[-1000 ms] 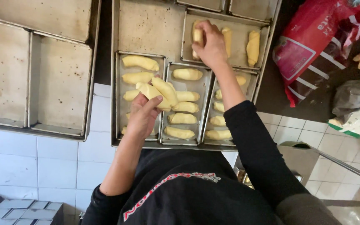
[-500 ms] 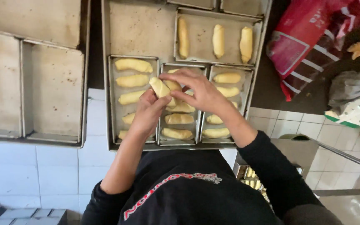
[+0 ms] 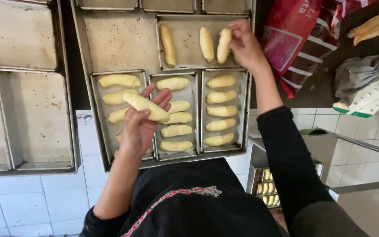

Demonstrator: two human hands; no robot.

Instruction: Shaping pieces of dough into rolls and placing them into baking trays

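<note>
- The left hand [image 3: 139, 127] is half closed round 1 dough roll [image 3: 146, 106], which lies across its fingers, long axis slanting, above the lower pans [image 3: 174, 153].
- The right hand [image 3: 246, 46] is stretched out, fingers pinched on the top end of another dough piece [image 3: 223, 46], which stands lengthwise as the 3rd in the upper pan [image 3: 185, 65].
- The free space in that pan lies beyond the left hand and beside the right hand, which is nearer to it.
- A red bag [image 3: 292, 39] sits just outside the right hand.

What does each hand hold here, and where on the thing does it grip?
The left hand holds a dough roll lying across its fingers, gripped near the middle. The right hand pinches the top end of another dough roll in the upper pan.
</note>
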